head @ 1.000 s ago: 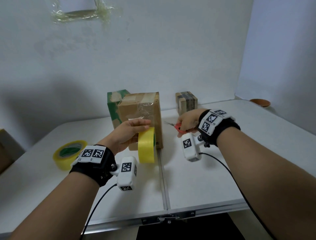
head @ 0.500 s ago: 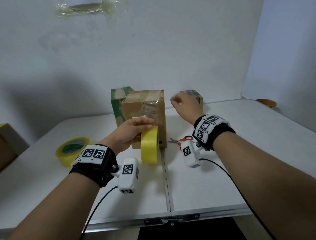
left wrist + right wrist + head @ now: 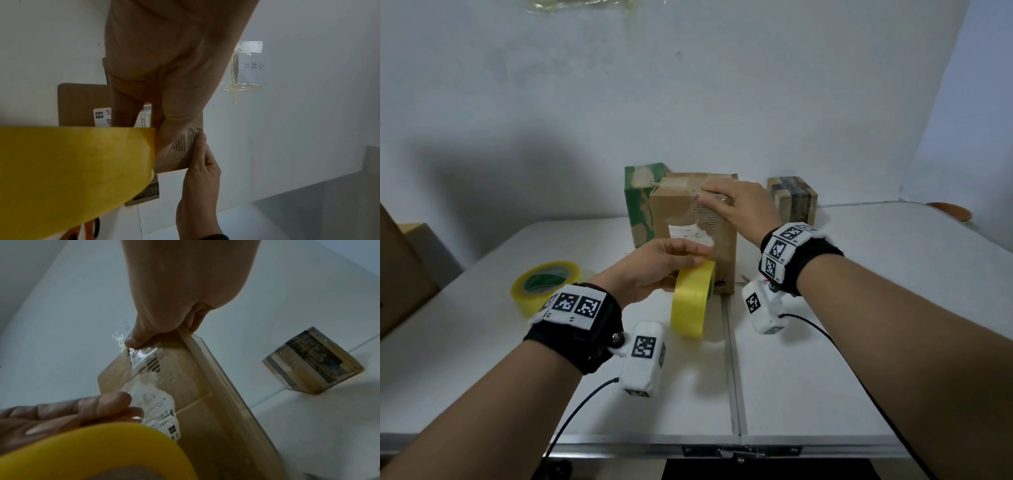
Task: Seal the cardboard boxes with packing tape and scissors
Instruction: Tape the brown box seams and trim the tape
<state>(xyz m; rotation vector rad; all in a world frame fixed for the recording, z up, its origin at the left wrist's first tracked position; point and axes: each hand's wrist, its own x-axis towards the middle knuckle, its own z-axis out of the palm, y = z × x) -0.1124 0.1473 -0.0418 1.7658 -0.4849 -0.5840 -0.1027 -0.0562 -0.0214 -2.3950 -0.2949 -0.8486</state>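
A tall brown cardboard box (image 3: 685,212) stands upright at the back middle of the white table (image 3: 825,342), with clear tape and a torn label on its front. My right hand (image 3: 714,198) grips its top edge, thumb on the taped front (image 3: 131,340) and fingers over the top. My left hand (image 3: 685,262) holds a yellow tape roll (image 3: 690,301) on edge, close in front of the box's lower half. The red-handled scissors (image 3: 90,227) lie on the table right of the roll, mostly hidden behind my right wrist in the head view.
A green box (image 3: 638,205) stands against the brown box's left side. A small taped box (image 3: 794,198) sits to the right by the wall. A second yellow tape roll (image 3: 544,284) lies flat at left. A larger cardboard box (image 3: 400,267) stands past the left edge, an orange dish (image 3: 950,209) far right.
My right hand put the scissors down on the table, rose past the small box and came left onto the brown box's top. The left hand kept the tape roll in place.
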